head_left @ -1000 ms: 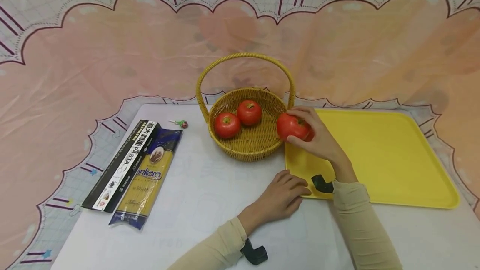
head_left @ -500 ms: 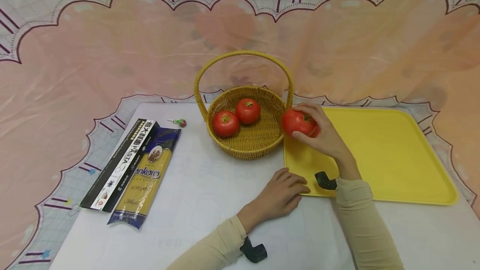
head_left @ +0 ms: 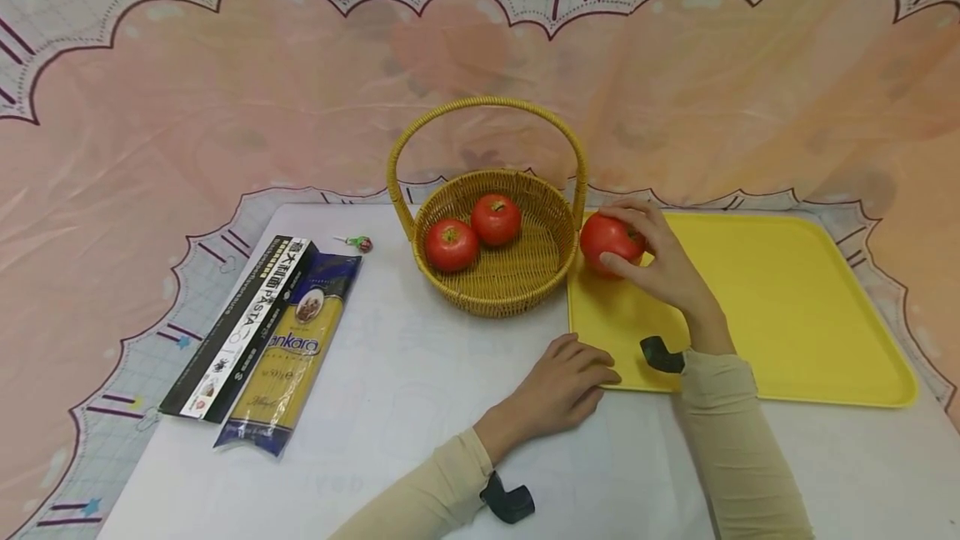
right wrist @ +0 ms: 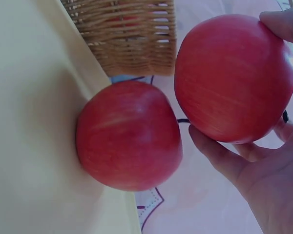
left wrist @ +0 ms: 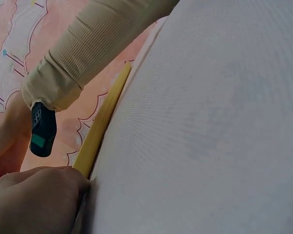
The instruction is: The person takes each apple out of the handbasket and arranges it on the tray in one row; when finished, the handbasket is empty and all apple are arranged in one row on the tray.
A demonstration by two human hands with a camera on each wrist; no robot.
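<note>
On your counter point(head_left: 420, 390) | one yellow tray point(head_left: 787, 315), one tomato point(right wrist: 129, 136) in it | one basket point(head_left: 517, 273), two tomatoes point(head_left: 452, 245) inside | your left grip point(head_left: 558, 390) unclenched, touching the tray's edge | your right grip point(head_left: 663, 269) grasping a fourth tomato point(head_left: 606, 242) above the tray

Tomatoes point(head_left: 602, 242) red; basket point(head_left: 498, 307) golden, woven; tray point(head_left: 795, 307) plain yellow; packet point(head_left: 288, 365) blue, yellow; backdrop point(head_left: 300, 98) peach, scalloped maroon lines.

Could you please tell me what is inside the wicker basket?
A front tomato and a rear tomato lie inside the wicker basket; its bottom shows beside them, but what is beneath them is covered.
</note>
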